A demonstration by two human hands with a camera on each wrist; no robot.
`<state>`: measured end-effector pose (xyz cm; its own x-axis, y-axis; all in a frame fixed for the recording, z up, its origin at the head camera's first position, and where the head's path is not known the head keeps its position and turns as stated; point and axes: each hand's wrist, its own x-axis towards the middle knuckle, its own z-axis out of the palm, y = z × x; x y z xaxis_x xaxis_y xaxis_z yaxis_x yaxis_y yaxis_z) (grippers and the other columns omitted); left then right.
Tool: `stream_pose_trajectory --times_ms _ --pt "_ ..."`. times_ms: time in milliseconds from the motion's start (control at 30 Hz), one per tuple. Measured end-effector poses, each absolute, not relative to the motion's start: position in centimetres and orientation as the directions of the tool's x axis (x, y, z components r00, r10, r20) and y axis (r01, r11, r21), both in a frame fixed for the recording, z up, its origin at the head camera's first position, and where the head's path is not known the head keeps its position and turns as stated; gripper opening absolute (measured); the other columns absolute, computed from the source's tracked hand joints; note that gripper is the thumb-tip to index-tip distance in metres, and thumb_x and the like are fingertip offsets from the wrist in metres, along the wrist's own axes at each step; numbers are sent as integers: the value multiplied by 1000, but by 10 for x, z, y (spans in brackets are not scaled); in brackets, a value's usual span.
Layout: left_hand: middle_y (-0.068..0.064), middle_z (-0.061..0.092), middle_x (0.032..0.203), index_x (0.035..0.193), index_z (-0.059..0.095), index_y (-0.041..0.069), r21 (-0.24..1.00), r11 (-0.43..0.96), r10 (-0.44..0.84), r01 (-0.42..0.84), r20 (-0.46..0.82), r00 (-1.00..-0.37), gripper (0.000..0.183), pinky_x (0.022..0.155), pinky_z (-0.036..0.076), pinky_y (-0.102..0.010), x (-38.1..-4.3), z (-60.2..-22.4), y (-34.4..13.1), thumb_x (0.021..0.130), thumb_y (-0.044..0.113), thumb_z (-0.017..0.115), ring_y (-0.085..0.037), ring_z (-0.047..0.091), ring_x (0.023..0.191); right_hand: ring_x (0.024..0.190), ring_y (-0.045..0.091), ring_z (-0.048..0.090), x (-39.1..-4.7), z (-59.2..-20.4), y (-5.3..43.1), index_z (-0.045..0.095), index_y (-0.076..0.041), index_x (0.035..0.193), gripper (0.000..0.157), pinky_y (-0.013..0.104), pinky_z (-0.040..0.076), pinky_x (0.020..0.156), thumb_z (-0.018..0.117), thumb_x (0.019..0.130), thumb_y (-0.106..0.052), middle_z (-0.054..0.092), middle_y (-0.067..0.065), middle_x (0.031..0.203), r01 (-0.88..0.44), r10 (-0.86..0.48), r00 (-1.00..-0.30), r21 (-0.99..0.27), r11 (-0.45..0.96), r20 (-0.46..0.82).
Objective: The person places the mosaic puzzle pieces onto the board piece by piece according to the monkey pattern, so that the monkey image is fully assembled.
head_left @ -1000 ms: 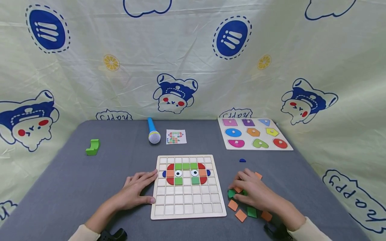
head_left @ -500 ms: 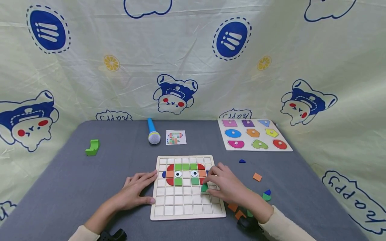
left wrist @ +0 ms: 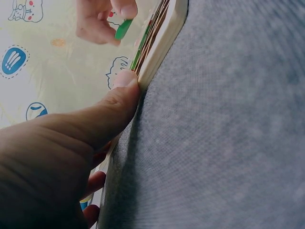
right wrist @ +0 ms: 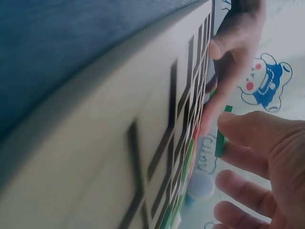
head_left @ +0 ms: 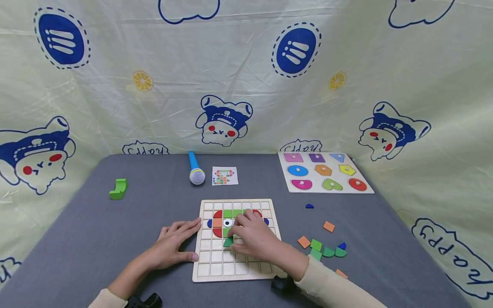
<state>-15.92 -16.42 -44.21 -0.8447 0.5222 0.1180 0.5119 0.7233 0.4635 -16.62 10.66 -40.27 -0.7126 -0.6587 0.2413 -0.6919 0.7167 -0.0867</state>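
The right hand (head_left: 254, 237) pinches a green tile (head_left: 228, 242), probably light, stiff and best held by opposite edges, above the gridded board (head_left: 250, 268) left of centre; the left hand (head_left: 173, 244), thumb spread from fingers, touches the board's left edge.

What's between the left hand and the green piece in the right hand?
Head view: just the grid board's left rim and bare cells. No loose piece lies between left hand and green piece.
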Motion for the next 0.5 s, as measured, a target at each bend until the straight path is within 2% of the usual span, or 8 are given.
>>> stream_pose_trajectory --times_ms 500 --pt "-2 40 150 143 43 12 464 717 522 521 138 -842 79 88 26 -43 -159 -443 -165 79 53 66 -25 39 126 89 11 40 -172 -408 75 73 -28 93 19 28 35 79 73 79 -39 56 -7 92 -675 -665 -734 -41 736 141"
